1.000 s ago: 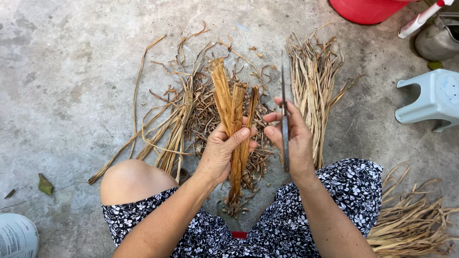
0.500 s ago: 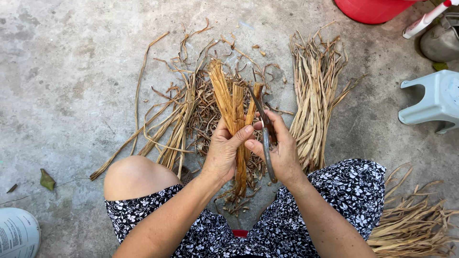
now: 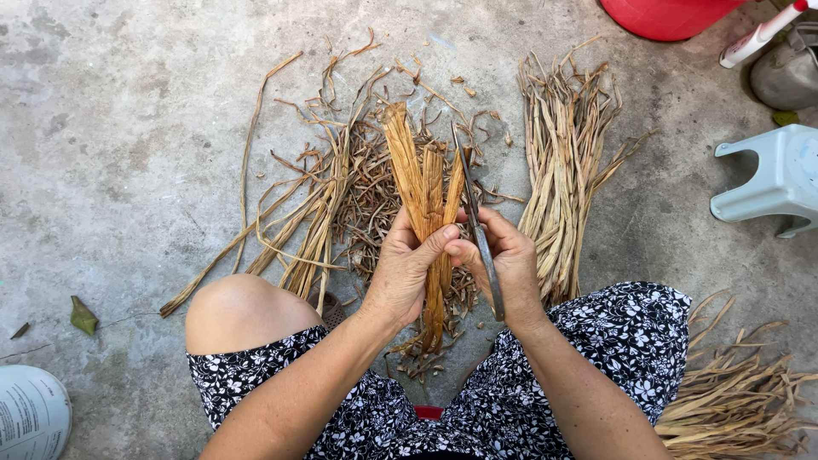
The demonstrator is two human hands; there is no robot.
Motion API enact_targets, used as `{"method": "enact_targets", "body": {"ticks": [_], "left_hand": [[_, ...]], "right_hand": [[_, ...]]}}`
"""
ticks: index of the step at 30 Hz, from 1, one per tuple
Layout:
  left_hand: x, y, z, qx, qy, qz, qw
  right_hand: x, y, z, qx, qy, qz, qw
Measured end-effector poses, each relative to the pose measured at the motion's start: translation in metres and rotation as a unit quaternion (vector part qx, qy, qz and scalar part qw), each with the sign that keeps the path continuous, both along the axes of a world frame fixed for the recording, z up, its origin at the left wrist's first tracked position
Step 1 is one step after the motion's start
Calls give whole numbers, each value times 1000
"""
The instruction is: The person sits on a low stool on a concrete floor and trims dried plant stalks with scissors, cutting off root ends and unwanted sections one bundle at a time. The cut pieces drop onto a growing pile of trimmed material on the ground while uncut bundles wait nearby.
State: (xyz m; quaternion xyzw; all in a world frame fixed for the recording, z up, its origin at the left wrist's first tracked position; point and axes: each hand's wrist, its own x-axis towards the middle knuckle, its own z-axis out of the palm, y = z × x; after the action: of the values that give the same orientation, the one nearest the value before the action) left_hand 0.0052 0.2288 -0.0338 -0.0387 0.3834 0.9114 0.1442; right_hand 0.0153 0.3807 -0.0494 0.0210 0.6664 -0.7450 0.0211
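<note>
While the left hand (image 3: 407,271) pinches a bunch of dry strips (image 3: 423,198) and holds it up over the floor (image 3: 111,145), the right hand (image 3: 504,262) is wrapped tight around a thin knife (image 3: 477,228). The blade lies just beside the strips. A messy pile of scraps (image 3: 341,192) sits on the floor under them. A neat bundle (image 3: 564,162) lies to the right. A pale stool (image 3: 771,179) stands farther off.

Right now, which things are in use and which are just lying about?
In use: left hand gripping dried strips; right hand holding knife; scraps; sorted bundle.

Lying about: stool, red tub, leaf, right-side pile.
</note>
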Motion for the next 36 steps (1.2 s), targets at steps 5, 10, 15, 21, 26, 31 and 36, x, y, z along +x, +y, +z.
{"method": "enact_targets", "body": {"ticks": [5, 10, 15, 21, 26, 31, 36], "left_hand": [[-1, -2, 3, 2, -2, -1, 1000], [0, -2, -1, 0, 3, 1, 1000], [4, 2, -4, -14, 7, -10, 1000], [5, 3, -5, -39, -10, -21, 999], [6, 4, -8, -73, 13, -6, 997], [8, 6, -8, -163, 76, -7, 984], [19, 16, -7, -302, 179, -16, 936]], "right_hand": [[1, 2, 8, 42, -71, -9, 997], [-2, -3, 11, 12, -23, 6, 1000], [-5, 5, 12, 42, 59, 41, 997], [-4, 9, 10, 0, -15, -9, 1000], [-3, 11, 12, 39, 49, -85, 994], [4, 2, 11, -21, 153, -41, 987], [-3, 3, 8, -19, 125, -80, 989]]}}
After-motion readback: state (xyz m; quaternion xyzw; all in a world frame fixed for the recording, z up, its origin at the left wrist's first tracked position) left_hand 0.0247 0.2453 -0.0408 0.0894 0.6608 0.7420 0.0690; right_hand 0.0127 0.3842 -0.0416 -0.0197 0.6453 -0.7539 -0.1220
